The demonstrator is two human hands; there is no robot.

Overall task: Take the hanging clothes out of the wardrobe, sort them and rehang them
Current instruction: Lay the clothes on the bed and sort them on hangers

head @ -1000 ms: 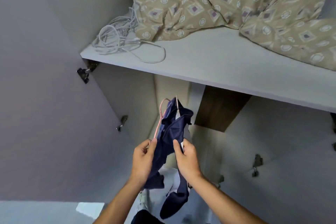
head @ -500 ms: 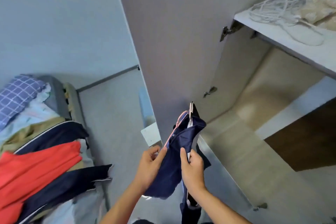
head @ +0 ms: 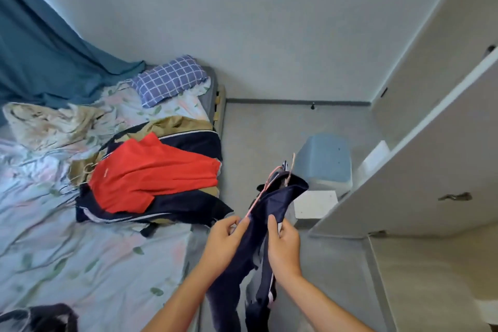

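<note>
Navy garment (head: 272,213) on a pink hanger (head: 265,188) is held up in front of me, between my two hands, over the grey floor (head: 269,126) beside the bed (head: 80,250). My left hand (head: 225,241) pinches the left edge of the cloth, where the pink hanger arm comes down, between thumb and fingertips; the other fingers of this hand are curled. My right hand (head: 284,248) grips the right side of the cloth, with the thumb pressed flat on the front and the fingers wrapped behind, so I cannot tell how they lie there. The lower part of the garment hangs down between my forearms.

On the bed, to my left, lies a pile of clothes (head: 151,178): a red shirt (head: 153,172) on top, dark navy pieces with white stripes under it, and something khaki below. A blue checked pillow (head: 169,79) lies at the head of the bed, and a teal curtain (head: 40,56) falls onto the mattress. To my right stands the open wardrobe door (head: 431,170), pale grey. Behind the garment I see a light blue plastic bin (head: 327,161) on the floor, and a white box (head: 315,203) just beside it.
</note>
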